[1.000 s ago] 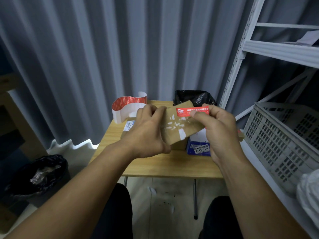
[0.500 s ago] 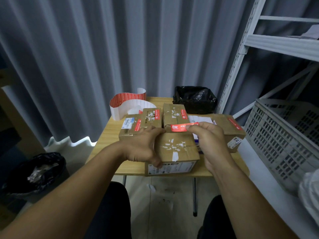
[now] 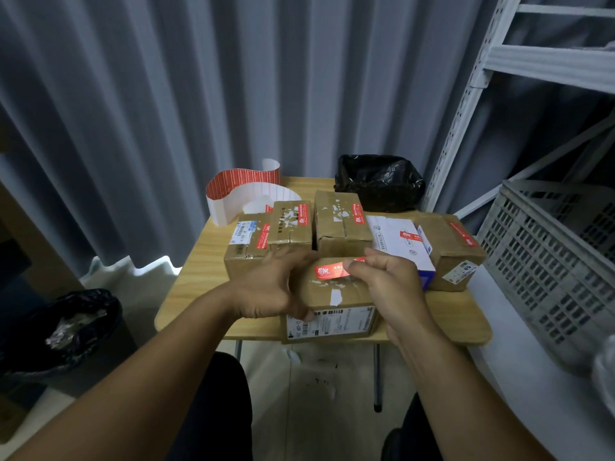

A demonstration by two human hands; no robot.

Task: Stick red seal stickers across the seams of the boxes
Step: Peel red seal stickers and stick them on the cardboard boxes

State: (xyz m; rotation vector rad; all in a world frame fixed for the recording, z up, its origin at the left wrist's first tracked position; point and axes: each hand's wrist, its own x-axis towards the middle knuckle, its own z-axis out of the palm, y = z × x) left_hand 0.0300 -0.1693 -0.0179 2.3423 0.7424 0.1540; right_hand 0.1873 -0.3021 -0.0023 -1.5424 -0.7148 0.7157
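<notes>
Left hand (image 3: pixel 269 287) grips the near box (image 3: pixel 336 296), right hand (image 3: pixel 386 281) pinches a red sticker (image 3: pixel 331 271)

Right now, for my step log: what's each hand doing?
Left hand: grips the near box by its left side.
Right hand: pinches one end of the red seal sticker.

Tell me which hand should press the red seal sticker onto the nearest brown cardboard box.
Right: the right hand pinches the red seal sticker over the nearest brown cardboard box, while the left hand steadies its side.
</notes>
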